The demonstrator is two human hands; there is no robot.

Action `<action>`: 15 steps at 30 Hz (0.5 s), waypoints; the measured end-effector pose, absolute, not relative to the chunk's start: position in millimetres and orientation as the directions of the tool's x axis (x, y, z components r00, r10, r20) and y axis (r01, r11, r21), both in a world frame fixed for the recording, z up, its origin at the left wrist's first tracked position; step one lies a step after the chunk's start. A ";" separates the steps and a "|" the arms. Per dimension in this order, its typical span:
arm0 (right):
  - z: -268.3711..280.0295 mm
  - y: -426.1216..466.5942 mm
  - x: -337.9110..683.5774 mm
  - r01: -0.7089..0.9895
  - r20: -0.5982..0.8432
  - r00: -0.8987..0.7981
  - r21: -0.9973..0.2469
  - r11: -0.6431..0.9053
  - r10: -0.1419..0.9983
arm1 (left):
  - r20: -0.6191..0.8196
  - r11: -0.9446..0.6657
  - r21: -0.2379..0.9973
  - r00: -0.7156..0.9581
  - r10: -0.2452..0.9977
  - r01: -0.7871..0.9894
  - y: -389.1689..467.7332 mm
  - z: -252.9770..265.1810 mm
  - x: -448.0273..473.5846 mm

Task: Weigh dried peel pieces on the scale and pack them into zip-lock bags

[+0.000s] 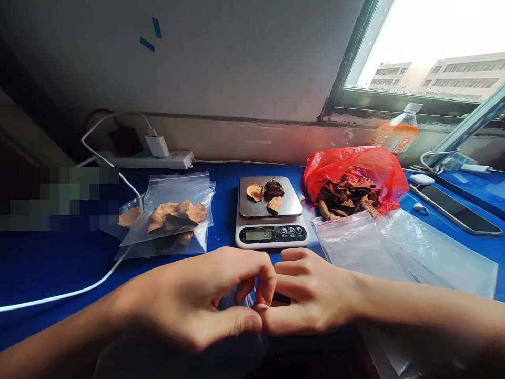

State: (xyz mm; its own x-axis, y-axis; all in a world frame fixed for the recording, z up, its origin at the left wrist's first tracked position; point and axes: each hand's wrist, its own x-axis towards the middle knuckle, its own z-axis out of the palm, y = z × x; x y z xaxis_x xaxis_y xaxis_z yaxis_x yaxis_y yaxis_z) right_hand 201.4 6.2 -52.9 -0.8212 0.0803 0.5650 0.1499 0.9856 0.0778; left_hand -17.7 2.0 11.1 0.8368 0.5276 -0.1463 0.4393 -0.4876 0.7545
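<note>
Left hand [197, 300]: narrow grasp, fingers curled, thumb and forefinger holding the zip bag; the exact contact of the fingertips is partly hidden.
Right hand [315, 295]: also narrow, thumb and bent forefinger at the same bag, its thumb tip touching the left thumb.
Zip bag [221, 350]: thin, clear, smooth plastic, with a red line at its closure, between and below the hands.
Scale [292, 239]: white, rounded body just beyond the hands, with dark glossy panel and a lit display [258, 236].
Plate [248, 210]: square brushed metal with rounded corners; three dried slices [274, 205] lie on it, two tan and rough, one dark and wrinkled, well inside the edges.
Filled bags [169, 189]: overlapping clear bags beyond the left hand, containing curled, brown slices.
Flat bags [363, 245]: shiny, smooth, beyond the right wrist.
Red bag [394, 171]: crinkled, translucent, open towards the hands, full of dark, leathery pieces [351, 195].
Cable [59, 299]: white, round, curving beyond the left forearm.
Phone [455, 209]: flat dark slab, far beyond the right forearm.
Room: blue tabletop [223, 210] shows between filled bags and scale; right of the scale, the passage is narrow.
</note>
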 end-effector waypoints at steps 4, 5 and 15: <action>-54.4 7.5 201.7 0.153 0.580 -0.810 0.067 0.986 0.086 | -0.112 -0.484 0.765 0.827 0.551 0.426 2.0 10.6 -17.2; -54.5 7.9 201.6 0.157 0.583 -0.808 0.070 0.985 0.088 | -0.090 -0.499 0.763 0.831 0.549 0.412 1.9 10.1 -16.7; -58.2 9.8 197.7 0.183 0.594 -0.802 0.134 0.974 0.069 | -0.031 -0.714 0.586 0.892 0.451 0.382 -2.1 3.5 -14.0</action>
